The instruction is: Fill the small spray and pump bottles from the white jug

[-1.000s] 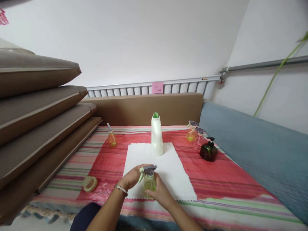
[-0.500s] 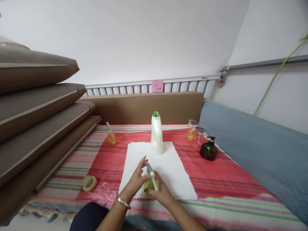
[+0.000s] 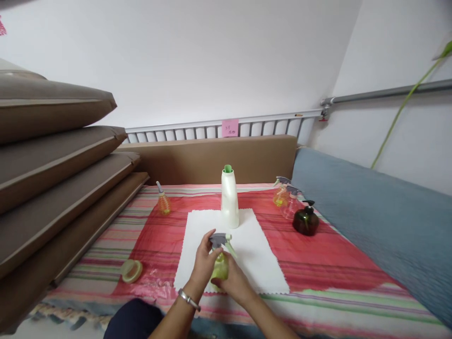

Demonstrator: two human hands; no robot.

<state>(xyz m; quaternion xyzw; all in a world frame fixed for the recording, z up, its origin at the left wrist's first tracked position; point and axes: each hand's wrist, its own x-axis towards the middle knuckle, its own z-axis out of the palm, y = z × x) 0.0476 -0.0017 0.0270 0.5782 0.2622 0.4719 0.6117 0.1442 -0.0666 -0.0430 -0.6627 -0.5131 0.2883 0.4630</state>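
A small green spray bottle (image 3: 221, 266) with a grey trigger head (image 3: 218, 240) stands on the white cloth (image 3: 247, 249) near its front edge. My left hand (image 3: 202, 261) is wrapped round the neck just under the grey head. My right hand (image 3: 233, 281) grips the bottle's lower body from the right. A tall white bottle (image 3: 230, 197) with a green top stands upright at the far edge of the cloth, apart from both hands.
Red plastic sheet (image 3: 318, 254) over a striped cover. Orange spray bottle (image 3: 163, 200) back left; two pale spray bottles (image 3: 286, 197) and a dark pump bottle (image 3: 305, 220) back right. Green lid (image 3: 131, 270) front left. Stacked brown cushions (image 3: 60, 179) left, blue blanket (image 3: 370, 212) right.
The grey trigger head has turned on the bottle: it pointed left, then toward me, and now its nozzle points right. Both hands stayed on the bottle.
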